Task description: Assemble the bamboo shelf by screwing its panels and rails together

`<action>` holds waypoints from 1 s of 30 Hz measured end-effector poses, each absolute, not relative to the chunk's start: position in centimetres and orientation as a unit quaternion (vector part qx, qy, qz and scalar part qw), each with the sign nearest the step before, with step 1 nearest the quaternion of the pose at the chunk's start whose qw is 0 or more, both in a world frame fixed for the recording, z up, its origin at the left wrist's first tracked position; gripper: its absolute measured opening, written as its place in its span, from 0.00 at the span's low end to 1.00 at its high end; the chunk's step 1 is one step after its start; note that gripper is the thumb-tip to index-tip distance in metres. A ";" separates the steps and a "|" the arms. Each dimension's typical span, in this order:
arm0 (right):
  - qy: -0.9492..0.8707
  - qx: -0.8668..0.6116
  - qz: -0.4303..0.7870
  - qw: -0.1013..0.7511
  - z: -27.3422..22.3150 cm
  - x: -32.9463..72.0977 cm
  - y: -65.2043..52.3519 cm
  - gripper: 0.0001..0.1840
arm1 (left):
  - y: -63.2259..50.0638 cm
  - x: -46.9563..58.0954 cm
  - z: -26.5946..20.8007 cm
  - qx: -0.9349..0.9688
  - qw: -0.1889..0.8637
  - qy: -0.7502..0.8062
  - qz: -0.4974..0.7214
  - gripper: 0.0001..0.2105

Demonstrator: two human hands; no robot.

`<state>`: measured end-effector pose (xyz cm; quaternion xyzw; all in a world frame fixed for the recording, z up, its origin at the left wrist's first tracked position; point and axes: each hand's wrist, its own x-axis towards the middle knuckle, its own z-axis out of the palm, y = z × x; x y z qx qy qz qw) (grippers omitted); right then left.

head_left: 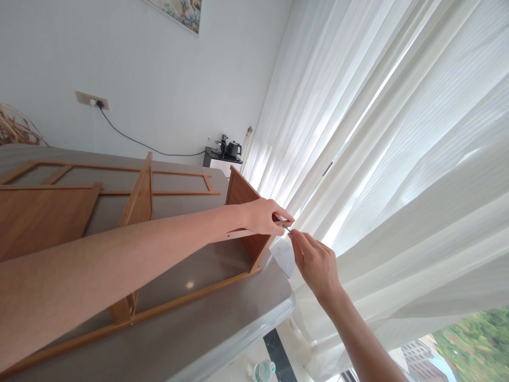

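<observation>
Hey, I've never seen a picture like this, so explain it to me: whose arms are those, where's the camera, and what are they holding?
There is no machine here, just a person's two bare hands. The single picture comes from a camera worn on that person's head, looking forward and down.

The left hand grips the end of a wooden rail. The right hand pinches a thin metal piece at that same end; it is too small to identify surely.

On the grey table, two panels, a middle one and a right one, stand up from a long wooden strip. Farther back lies a slim wooden frame.
</observation>
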<state>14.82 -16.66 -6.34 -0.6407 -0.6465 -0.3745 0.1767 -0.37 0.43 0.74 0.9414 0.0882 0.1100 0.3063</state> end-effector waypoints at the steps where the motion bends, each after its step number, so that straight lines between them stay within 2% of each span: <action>1: -0.644 -0.648 -0.363 0.185 -6.4 14.7 -16.6 0.09 | 0.5 -0.3 0.6 0.941 0.305 0.089 0.114 0.25; 10: -0.621 -0.678 -0.306 0.247 -6.8 14.4 -16.5 0.13 | 0.3 -0.5 0.7 0.940 0.311 0.087 0.112 0.25; 24: -0.621 -0.674 -0.323 0.237 -7.3 14.4 -16.4 0.14 | 0.5 -0.3 0.4 0.938 0.314 0.080 0.121 0.24; 30: -0.625 -0.658 -0.361 0.214 -6.9 14.3 -16.6 0.10 | 0.5 -0.2 0.5 0.937 0.314 0.084 0.126 0.24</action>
